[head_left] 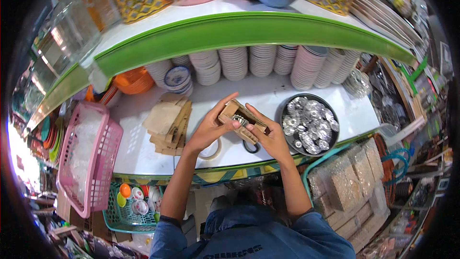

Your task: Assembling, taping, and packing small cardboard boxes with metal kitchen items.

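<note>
A small open cardboard box (257, 125) is held between my two hands above the white counter (132, 151). My left hand (207, 128) grips its left side, with the thumb reaching in over the opening. My right hand (271, 140) closes on the right side, its thumb also near the opening. Inside the box lie shiny silver fluted tins (239, 120), partly covered by the thumbs. To the right, a dark round bowl (282, 136) holds many similar silver fluted tins (314, 121). Flattened cardboard pieces (164, 117) lie stacked left of my left hand.
A tape roll (209, 157) and a black loop (251, 151) lie below my hands. Stacked white bowls (233, 64) line the back beneath a green-edged shelf (249, 29). A pink basket (101, 156) stands left; wrapped packs (352, 175) are piled at lower right.
</note>
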A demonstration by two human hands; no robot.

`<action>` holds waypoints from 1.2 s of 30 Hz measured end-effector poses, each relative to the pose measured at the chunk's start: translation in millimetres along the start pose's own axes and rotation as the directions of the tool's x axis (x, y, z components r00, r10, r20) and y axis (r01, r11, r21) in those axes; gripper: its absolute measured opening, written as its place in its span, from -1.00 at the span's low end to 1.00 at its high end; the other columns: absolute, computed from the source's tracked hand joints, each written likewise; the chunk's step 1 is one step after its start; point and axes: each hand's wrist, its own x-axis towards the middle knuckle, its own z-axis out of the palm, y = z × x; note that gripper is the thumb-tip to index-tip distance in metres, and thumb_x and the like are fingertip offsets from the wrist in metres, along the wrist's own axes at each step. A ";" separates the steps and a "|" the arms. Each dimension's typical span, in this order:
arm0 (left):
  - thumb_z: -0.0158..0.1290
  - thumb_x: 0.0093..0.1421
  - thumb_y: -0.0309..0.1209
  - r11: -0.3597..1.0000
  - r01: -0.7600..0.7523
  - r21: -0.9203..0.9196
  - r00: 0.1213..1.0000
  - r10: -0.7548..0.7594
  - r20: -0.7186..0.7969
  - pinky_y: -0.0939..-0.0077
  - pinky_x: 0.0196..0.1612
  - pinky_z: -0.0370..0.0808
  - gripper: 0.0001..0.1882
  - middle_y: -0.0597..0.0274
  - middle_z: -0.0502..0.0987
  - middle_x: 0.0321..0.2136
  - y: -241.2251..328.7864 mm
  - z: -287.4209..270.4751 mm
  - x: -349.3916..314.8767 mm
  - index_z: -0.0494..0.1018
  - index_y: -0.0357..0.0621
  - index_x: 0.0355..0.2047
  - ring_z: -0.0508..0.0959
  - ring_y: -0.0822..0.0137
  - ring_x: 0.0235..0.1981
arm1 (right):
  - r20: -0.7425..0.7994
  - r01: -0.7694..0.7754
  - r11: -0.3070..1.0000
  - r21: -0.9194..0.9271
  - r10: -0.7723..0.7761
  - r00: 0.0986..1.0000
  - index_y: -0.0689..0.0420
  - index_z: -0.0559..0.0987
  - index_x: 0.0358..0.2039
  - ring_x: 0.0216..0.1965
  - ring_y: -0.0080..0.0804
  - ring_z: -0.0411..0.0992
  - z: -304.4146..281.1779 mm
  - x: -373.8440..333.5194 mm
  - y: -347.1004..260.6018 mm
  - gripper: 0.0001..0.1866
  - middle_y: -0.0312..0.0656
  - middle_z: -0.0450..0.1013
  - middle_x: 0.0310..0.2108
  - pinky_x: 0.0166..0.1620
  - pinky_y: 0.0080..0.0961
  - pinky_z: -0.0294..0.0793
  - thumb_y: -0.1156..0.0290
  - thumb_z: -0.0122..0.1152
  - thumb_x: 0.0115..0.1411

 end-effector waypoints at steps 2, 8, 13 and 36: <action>0.26 0.14 -0.27 0.999 -0.028 -0.037 0.993 0.024 -0.113 0.47 0.08 0.35 -0.25 0.20 0.43 -0.02 0.0 -1.8 -10.5 0.19 -0.10 0.29 0.42 0.40 0.00 | 0.063 0.062 0.998 -0.002 -0.062 0.996 0.16 0.38 0.23 0.10 -0.49 0.37 5.9 7.3 8.7 -0.47 -0.14 0.44 0.12 0.16 -0.55 0.31 0.45 0.21 0.24; 0.17 0.23 -0.35 0.996 -0.019 -0.091 0.952 -0.009 -0.304 0.55 -0.01 0.40 -0.53 0.27 0.46 -0.13 -16.9 -20.6 -35.0 0.33 -0.18 0.10 0.45 0.49 -0.08 | 0.357 -0.135 0.975 0.177 0.065 0.932 0.16 0.37 0.24 0.23 -0.35 0.26 19.3 17.8 15.8 -0.50 -0.09 0.29 0.25 0.24 -0.46 0.21 0.29 0.10 0.33; 0.14 0.25 -0.36 0.998 -0.049 -0.044 0.948 0.033 -0.317 0.55 0.01 0.39 -0.54 0.27 0.46 -0.13 -19.4 -26.1 -44.7 0.33 -0.19 0.12 0.44 0.50 -0.08 | 0.345 -0.174 0.976 0.129 0.120 0.931 0.10 0.41 0.21 0.13 -0.36 0.34 31.0 26.1 13.8 -0.49 -0.03 0.37 0.16 0.16 -0.48 0.30 0.21 0.17 0.29; 0.07 0.24 -0.38 0.998 0.017 0.055 0.984 -0.006 -0.179 0.50 0.01 0.41 -0.63 0.17 0.52 -0.15 -40.9 -12.5 -35.9 0.36 -0.19 0.03 0.49 0.41 -0.07 | 0.560 -0.312 0.950 0.019 0.248 0.790 -0.03 0.00 0.26 -0.31 -0.55 0.48 9.2 28.2 33.8 -0.25 -0.12 0.54 -0.32 -0.25 -0.61 0.43 0.56 0.22 0.18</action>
